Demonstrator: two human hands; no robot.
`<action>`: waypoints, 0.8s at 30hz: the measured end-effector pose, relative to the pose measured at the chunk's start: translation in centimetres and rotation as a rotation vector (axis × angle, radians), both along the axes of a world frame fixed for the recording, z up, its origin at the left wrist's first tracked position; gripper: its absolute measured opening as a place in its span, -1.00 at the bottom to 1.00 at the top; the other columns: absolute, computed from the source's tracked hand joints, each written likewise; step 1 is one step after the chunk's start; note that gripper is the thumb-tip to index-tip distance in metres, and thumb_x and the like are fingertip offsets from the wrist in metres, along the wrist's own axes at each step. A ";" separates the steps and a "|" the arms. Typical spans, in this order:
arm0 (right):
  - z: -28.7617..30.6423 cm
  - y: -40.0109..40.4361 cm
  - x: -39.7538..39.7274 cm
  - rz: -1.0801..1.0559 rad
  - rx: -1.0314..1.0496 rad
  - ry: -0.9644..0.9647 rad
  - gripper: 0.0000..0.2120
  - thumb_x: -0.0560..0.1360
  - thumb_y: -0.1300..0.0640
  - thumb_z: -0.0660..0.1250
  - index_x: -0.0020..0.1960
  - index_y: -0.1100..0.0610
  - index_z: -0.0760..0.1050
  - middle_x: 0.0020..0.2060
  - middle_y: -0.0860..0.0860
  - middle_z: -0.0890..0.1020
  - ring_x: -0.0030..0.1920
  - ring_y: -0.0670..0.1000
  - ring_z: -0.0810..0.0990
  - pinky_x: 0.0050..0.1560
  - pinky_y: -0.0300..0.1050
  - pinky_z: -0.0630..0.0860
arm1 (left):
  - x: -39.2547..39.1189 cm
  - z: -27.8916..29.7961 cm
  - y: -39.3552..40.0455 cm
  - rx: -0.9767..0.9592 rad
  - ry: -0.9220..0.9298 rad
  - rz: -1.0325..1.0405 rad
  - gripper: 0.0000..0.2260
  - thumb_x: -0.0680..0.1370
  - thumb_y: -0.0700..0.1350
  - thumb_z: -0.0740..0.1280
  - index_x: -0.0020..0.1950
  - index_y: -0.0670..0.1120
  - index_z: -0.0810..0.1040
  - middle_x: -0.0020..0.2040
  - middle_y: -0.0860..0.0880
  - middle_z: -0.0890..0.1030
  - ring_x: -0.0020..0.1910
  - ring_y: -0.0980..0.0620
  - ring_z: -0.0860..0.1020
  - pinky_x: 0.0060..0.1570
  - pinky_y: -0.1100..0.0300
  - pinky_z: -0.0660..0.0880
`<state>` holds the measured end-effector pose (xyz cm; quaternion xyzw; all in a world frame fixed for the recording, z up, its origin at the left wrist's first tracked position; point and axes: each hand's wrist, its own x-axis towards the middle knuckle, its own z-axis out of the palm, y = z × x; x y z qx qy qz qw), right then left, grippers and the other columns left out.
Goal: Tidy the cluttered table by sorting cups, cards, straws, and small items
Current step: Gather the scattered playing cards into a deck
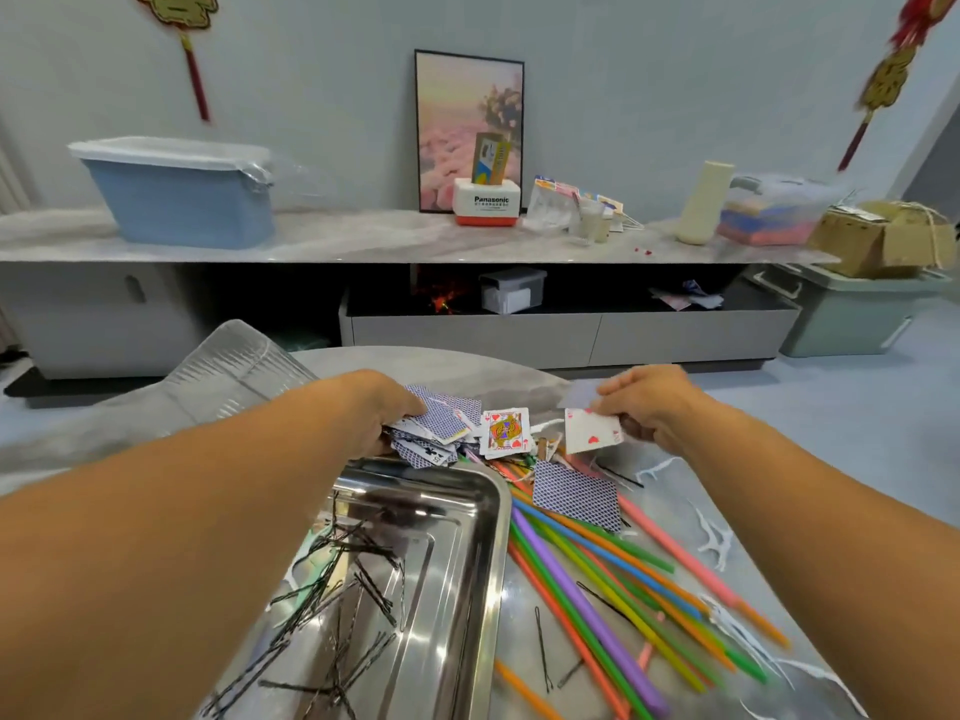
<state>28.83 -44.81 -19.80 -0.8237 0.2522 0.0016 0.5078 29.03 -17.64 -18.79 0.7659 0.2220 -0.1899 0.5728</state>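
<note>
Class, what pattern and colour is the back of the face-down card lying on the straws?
The face-down card has a blue-and-white lattice pattern, seen in the head view.

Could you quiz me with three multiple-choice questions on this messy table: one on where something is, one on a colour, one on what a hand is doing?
1. Where do most of the black hairpins lie?
A. in the metal tray
B. in the blue bin
C. on the floor

2. What colour is the back of the lone face-down card lying on the straws?
A. red
B. blue and white
C. green

3. What is the right hand doing?
A. resting flat on the table
B. holding straws
C. pinching a card with red hearts

Answers: 1 A, the pins are piled inside the tray. 2 B, its back shows a blue and white pattern. 3 C, the fingers hold the card above the table.
</note>
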 end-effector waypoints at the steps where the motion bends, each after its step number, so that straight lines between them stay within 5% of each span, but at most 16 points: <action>1: 0.5 -0.1 -0.2 -0.010 0.034 -0.023 -0.85 0.44 0.37 0.53 -0.08 0.19 0.62 -0.20 0.15 0.69 -0.34 -0.02 0.63 -0.50 -0.25 0.48 | 0.3 -0.3 0.1 -0.001 0.007 -0.012 -0.83 0.60 -0.20 0.39 0.00 -0.29 0.47 0.03 -0.21 0.65 -0.03 -0.13 0.65 0.17 -0.01 0.59; 3: 1.4 -0.1 -0.7 0.032 0.060 -0.014 -0.84 0.47 0.35 0.51 -0.02 0.17 0.62 -0.18 0.16 0.71 -0.28 0.03 0.68 -0.52 -0.28 0.48 | 0.6 -0.7 -0.1 0.031 0.022 -0.022 -0.81 0.60 -0.19 0.39 -0.06 -0.29 0.46 -0.09 -0.20 0.64 -0.17 -0.10 0.63 0.06 0.02 0.62; 7: 2.0 0.3 -2.5 0.154 0.082 0.064 -0.80 0.51 0.32 0.47 0.07 0.12 0.59 -0.21 0.13 0.72 -0.28 0.02 0.69 -0.54 -0.31 0.45 | 1.3 -0.7 -0.4 0.047 0.042 -0.044 -0.78 0.60 -0.18 0.38 -0.15 -0.28 0.45 -0.35 -0.17 0.59 -0.54 -0.03 0.56 -0.48 0.18 0.55; 11: 0.6 0.0 -3.7 0.297 0.027 0.148 -0.61 0.43 0.35 0.54 0.17 0.05 0.58 -0.06 0.18 0.73 -0.12 0.11 0.73 -0.11 -0.03 0.69 | 1.9 -0.6 0.6 0.040 0.049 -0.010 -0.80 0.56 -0.13 0.45 -0.10 -0.23 0.52 -0.33 -0.13 0.63 -0.42 -0.01 0.57 -0.33 0.17 0.55; 13: -0.4 0.1 -4.1 0.374 -0.061 0.178 -0.49 0.34 0.32 0.62 0.19 -0.04 0.59 0.04 0.09 0.68 0.02 0.17 0.71 0.12 0.10 0.65 | 2.1 -0.5 1.3 0.052 0.048 0.012 -0.79 0.54 -0.09 0.47 -0.10 -0.20 0.54 -0.44 -0.10 0.63 -0.55 0.01 0.56 -0.53 0.24 0.51; 15: -1.1 0.4 -4.3 0.442 -0.105 0.200 -0.42 0.30 0.28 0.65 0.20 -0.13 0.59 0.13 0.03 0.62 0.04 0.15 0.70 0.13 0.12 0.65 | 2.0 -0.3 2.0 0.074 0.048 0.024 -0.76 0.54 -0.05 0.47 -0.13 -0.18 0.51 -0.52 -0.07 0.58 -0.64 0.04 0.51 -0.63 0.33 0.37; 21: -0.9 1.1 -4.5 0.551 -0.152 0.260 -0.42 0.37 0.27 0.61 0.27 -0.11 0.53 0.09 0.05 0.67 -0.01 0.10 0.73 0.02 0.08 0.69 | 2.3 -0.1 3.9 0.068 0.026 0.139 -0.66 0.47 -0.04 0.54 -0.03 -0.20 0.46 -0.07 -0.13 0.64 -0.13 -0.06 0.60 -0.21 0.14 0.44; 24: 0.1 1.1 -3.9 0.539 -0.130 0.248 -0.46 0.37 0.29 0.60 0.26 -0.02 0.53 0.06 0.07 0.69 0.01 0.08 0.71 0.06 0.02 0.68 | 2.1 0.7 4.1 0.004 0.022 0.154 -0.66 0.47 -0.14 0.53 0.11 -0.22 0.47 -0.02 -0.17 0.65 -0.12 -0.12 0.64 -0.17 0.01 0.57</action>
